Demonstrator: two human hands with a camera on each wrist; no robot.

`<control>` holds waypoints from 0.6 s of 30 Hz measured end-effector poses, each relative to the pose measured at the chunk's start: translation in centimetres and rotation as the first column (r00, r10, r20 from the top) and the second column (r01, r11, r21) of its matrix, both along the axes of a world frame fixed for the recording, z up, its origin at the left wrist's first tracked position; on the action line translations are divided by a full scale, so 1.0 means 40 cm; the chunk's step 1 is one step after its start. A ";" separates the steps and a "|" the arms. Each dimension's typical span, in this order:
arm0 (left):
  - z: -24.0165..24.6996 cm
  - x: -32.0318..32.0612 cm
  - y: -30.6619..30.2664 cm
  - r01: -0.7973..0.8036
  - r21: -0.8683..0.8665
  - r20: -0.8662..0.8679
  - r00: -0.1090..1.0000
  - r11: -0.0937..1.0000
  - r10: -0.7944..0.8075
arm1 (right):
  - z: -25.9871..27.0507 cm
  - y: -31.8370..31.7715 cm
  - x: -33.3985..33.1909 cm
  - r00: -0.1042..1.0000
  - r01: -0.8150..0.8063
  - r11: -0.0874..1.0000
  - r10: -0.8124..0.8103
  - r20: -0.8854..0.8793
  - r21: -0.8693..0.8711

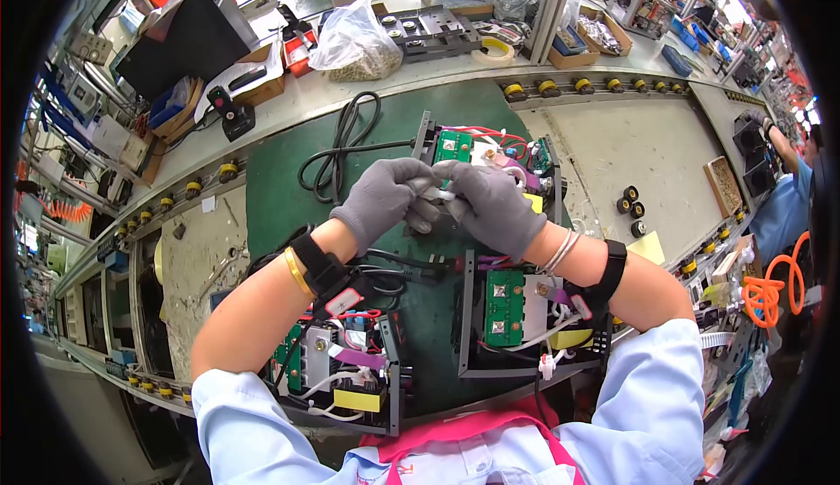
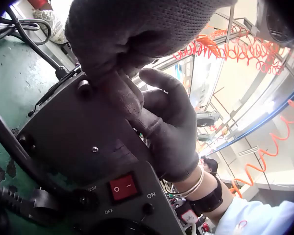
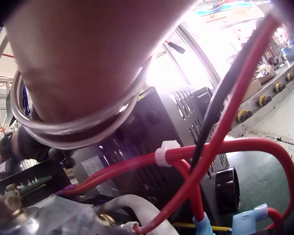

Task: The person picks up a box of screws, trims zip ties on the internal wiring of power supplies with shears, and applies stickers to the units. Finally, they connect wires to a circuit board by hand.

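Both hands wear grey gloves and meet fingertip to fingertip above the far electrical unit. My left hand (image 1: 378, 198) and right hand (image 1: 497, 209) pinch a small white piece (image 1: 444, 194) between them; its kind I cannot tell, as fingers cover most of it. Beside them, the unit shows a green circuit board (image 1: 453, 146) and red wires (image 1: 490, 132) in an open black chassis. In the left wrist view, the fingers curl in close over a dark metal panel (image 2: 73, 137), near a box with a red rocker switch (image 2: 122, 189). Thick red wires (image 3: 255, 143) cross the right wrist view.
Two similar open units, one with a yellow label (image 1: 357, 400) and one with a green board (image 1: 504, 308), stand nearer the body. A black power cord (image 1: 331, 154) loops on the green mat (image 1: 280, 179). Several black rollers (image 1: 630, 200) lie right. Another person's arm (image 1: 781, 148) shows far right.
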State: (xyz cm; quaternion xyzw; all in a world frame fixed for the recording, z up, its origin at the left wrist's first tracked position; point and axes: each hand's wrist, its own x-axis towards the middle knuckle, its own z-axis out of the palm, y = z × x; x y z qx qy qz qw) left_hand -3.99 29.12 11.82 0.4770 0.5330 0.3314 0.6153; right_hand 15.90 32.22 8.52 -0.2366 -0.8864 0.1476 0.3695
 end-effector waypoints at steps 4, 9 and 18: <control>0.006 0.006 0.000 0.026 0.019 -0.079 0.997 0.999 -0.024 | 0.004 0.000 0.000 1.000 -0.012 1.000 0.012 -0.004 -0.022; 0.016 0.004 0.005 -0.005 -0.054 -0.020 1.000 0.999 0.004 | 0.010 0.000 0.000 0.999 -0.031 0.999 0.032 0.041 -0.039; 0.015 0.023 0.005 0.003 -0.003 -0.172 0.985 1.000 -0.004 | 0.007 0.003 -0.003 0.998 -0.017 0.999 0.015 0.066 0.037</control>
